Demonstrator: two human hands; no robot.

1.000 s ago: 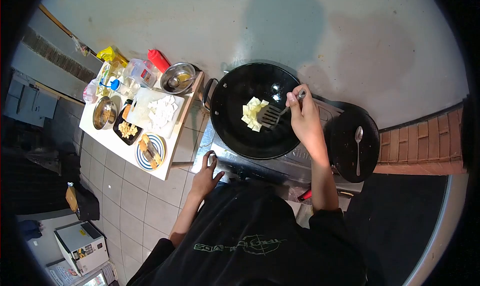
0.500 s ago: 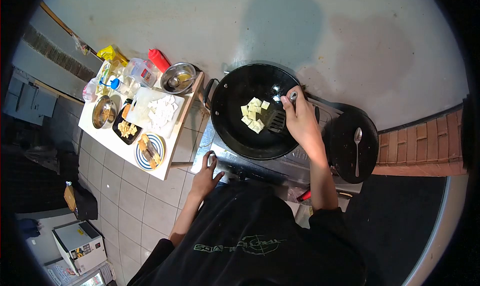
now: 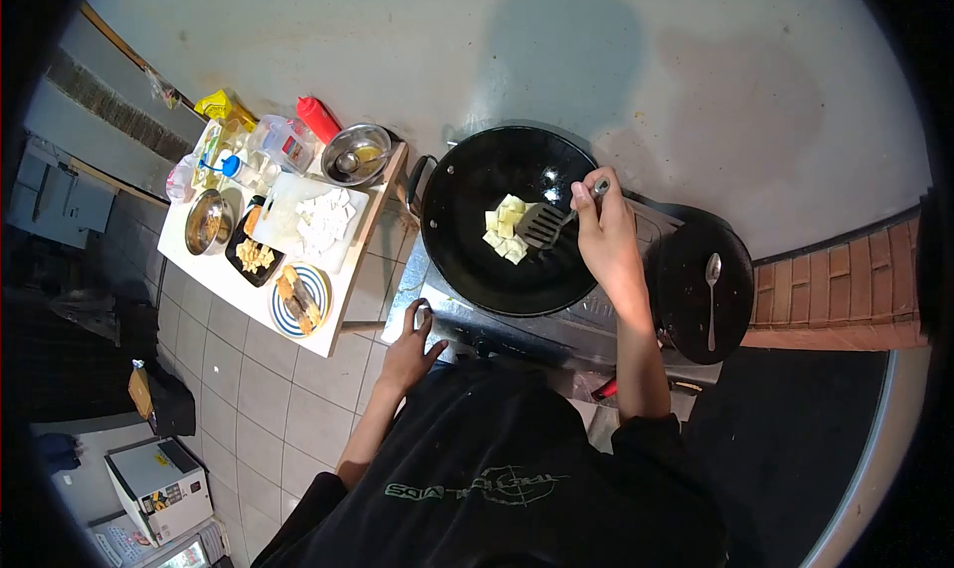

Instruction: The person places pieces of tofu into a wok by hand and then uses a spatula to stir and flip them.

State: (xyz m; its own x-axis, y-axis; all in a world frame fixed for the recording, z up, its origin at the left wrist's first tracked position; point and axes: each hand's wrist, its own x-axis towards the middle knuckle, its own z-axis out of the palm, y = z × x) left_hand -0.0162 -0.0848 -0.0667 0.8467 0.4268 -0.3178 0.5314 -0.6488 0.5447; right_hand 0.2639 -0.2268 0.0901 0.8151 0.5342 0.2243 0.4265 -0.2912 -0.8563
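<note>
My right hand [image 3: 608, 232] grips the handle of a slotted spatula [image 3: 542, 226] over a black wok [image 3: 477, 280]. The spatula's blade touches the right side of a cluster of pale, square-cut pieces [image 3: 505, 238] in the wok; they look like tofu, though I cannot be sure. Fingers spread, my left hand [image 3: 409, 354] rests at the front left edge of the metal stove [image 3: 447, 315] and holds nothing.
Left of the stove, a table [image 3: 323, 339] bears a white cutting board [image 3: 283, 210] with white pieces, a striped plate [image 3: 316, 282], steel bowls [image 3: 356, 178] and a red squeeze bottle [image 3: 318, 119]. A spoon [image 3: 712, 300] lies on a black round surface [image 3: 686, 290] at the right.
My right hand has shifted slightly right and its spatula has tilted, with the blade moving left and up against the pale pieces. These are now bunched closer together. My left hand stays put.
</note>
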